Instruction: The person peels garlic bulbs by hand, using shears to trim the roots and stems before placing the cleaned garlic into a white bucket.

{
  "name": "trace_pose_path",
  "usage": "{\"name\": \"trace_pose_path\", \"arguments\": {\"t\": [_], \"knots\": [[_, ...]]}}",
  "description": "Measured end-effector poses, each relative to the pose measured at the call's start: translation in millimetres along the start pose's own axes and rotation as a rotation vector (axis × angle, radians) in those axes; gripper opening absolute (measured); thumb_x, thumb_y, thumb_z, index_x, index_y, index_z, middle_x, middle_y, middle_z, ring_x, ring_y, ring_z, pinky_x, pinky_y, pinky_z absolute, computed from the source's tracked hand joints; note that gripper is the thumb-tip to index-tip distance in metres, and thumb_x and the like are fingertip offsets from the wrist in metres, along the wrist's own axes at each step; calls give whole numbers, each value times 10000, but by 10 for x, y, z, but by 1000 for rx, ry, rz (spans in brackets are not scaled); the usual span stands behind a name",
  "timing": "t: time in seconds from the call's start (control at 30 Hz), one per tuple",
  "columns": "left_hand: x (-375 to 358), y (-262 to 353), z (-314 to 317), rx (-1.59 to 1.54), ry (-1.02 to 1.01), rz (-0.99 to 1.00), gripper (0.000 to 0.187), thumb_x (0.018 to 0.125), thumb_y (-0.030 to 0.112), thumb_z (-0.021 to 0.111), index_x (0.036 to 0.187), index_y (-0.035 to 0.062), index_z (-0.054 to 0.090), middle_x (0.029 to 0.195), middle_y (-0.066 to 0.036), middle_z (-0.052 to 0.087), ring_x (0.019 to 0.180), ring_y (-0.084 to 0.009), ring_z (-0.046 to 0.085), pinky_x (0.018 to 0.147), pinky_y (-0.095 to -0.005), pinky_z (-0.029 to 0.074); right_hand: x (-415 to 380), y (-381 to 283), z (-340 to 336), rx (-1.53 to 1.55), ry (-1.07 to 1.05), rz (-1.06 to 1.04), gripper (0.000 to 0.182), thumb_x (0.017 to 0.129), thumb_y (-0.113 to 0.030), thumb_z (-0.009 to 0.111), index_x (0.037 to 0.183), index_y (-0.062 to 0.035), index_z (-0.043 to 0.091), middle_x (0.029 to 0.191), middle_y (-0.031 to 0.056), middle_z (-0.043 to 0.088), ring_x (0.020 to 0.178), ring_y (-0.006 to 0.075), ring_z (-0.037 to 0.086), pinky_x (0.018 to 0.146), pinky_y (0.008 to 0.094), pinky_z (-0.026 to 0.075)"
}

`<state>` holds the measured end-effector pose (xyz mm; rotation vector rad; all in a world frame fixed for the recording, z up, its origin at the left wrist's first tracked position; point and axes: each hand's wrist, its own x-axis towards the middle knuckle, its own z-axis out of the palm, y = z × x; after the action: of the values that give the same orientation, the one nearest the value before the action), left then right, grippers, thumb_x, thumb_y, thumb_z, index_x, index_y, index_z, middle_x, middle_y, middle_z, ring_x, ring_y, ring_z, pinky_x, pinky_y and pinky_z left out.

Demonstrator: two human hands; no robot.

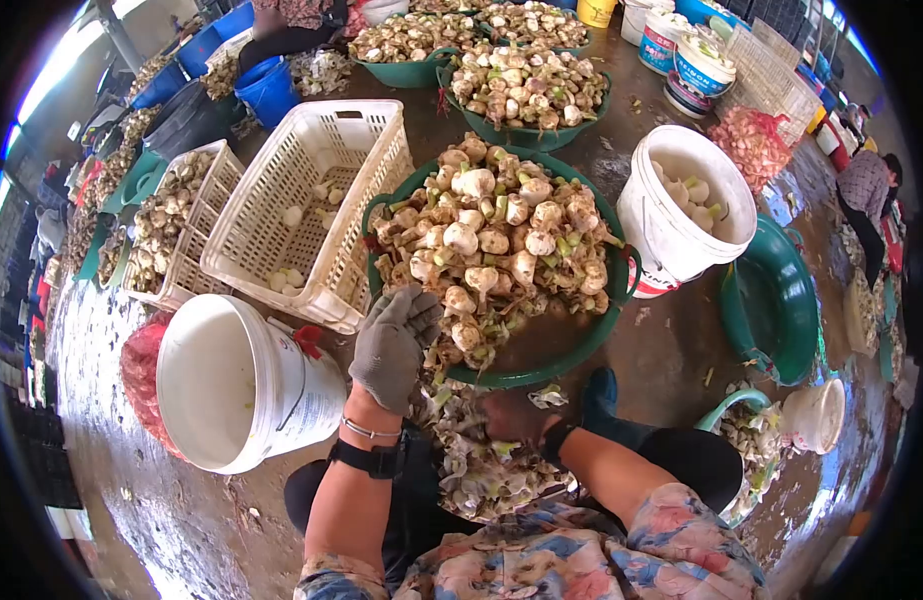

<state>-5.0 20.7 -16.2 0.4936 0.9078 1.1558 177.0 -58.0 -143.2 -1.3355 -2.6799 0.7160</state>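
A green basin (pixel 501 380) heaped with garlic bulbs (pixel 461 238) stands in front of me. My left hand (pixel 393 340), in a grey glove, is at the basin's near left edge beside the bulbs. Its fingers are bent, and whether they hold anything is hidden. My right hand (pixel 516 415) is dark and blurred, low in front of the basin's near rim, over a pile of peelings (pixel 481 455); its fingers cannot be made out.
A white crate (pixel 251 215) with a few bulbs stands left, above an empty white bucket (pixel 216 385). Right are a white bucket of bulbs (pixel 646 215) and an empty green basin (pixel 771 300). More filled basins stand behind. A person (pixel 866 190) sits far right.
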Motion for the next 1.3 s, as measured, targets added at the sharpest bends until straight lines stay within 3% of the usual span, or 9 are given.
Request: {"name": "trace_pose_path", "arguments": {"t": [0.13, 0.37, 0.47, 0.6, 0.7, 0.73, 0.77, 1.17, 1.3], "knots": [[0, -78, 74, 3, -17, 2, 266, 949, 218, 467, 1111, 21, 541, 1002, -100, 616, 903, -212, 590, 764, -334, 479, 3, 26, -259, 643, 495, 517, 275, 711, -137, 596, 954, -7, 598, 843, 215, 626, 825, 407, 594, 717, 443, 474], [-76, -255, 51, 215, 22, -27, 237, 940, 183, 475, 1083, 13, 555, 957, -109, 628, 858, -205, 593, 761, -321, 474, 608, 654, 789, 538, 475, 618, 248, 687, -61, 595, 924, 12, 600, 829, 204, 621, 769, 378, 600, 717, 456, 468], [8, -581, -164, 523, -70, 123, 390, 882, 190, 592, 1215, 15, 490, 1154, -132, 567, 1050, -245, 552, 886, -340, 453, 357, 647, 570, 1780, 701, 298, 184, 849, -104, 535, 999, -10, 584, 857, 112, 623, 704, 243, 610, 606, 368, 488], [-63, -763, -110, 1269, -389, 375, 801, 723, 253, 738, 1375, 39, 324, 1374, -196, 390, 1275, -339, 376, 1047, -371, 326, -74, 151, -383, 2031, 647, 520, 187, 905, -224, 557, 946, -43, 574, 845, 64, 620, 670, 143, 581, 580, 295, 469], [-224, -745, 88, 1334, -431, 242, 804, 709, 249, 741, 1368, 39, 332, 1364, -194, 398, 1259, -334, 395, 1035, -368, 340, -230, 120, -365, 880, 720, 390, 225, 898, -231, 574, 1015, -39, 584, 851, 55, 621, 719, 132, 590, 642, 285, 483], [-285, -716, 139, 1421, -423, 212, 794, 703, 244, 741, 1359, 40, 345, 1357, -194, 404, 1249, -332, 404, 1028, -368, 348, -150, 179, -193, 1833, 770, 350, 252, 883, -229, 603, 1049, -41, 587, 866, 44, 617, 746, 113, 582, 695, 261, 477], [-313, -735, 128, 1423, -423, 219, 794, 703, 244, 741, 1359, 40, 345, 1357, -194, 404, 1249, -332, 404, 1028, -368, 348, -175, 167, -187, 1831, 773, 342, 252, 883, -229, 603, 1049, -41, 587, 866, 44, 617, 746, 113, 582, 695, 261, 477], [-777, -657, 52, 1113, -377, 178, 629, 737, 232, 755, 1245, 25, 447, 1174, -137, 537, 1115, -264, 517, 912, -350, 432, -651, -289, -700, 1390, 375, 218, 235, 858, -173, 588, 1049, -37, 603, 941, 76, 635, 818, 190, 611, 708, 309, 484], [-801, -680, -40, 170, -470, -219, 495, 889, 358, 586, 1232, 24, 462, 1003, -85, 583, 830, -159, 574, 687, -295, 490, -760, -577, -818, 714, 585, 472, 284, 830, -245, 631, 980, -4, 630, 838, 107, 633, 729, 219, 593, 716, 337, 469]]}}
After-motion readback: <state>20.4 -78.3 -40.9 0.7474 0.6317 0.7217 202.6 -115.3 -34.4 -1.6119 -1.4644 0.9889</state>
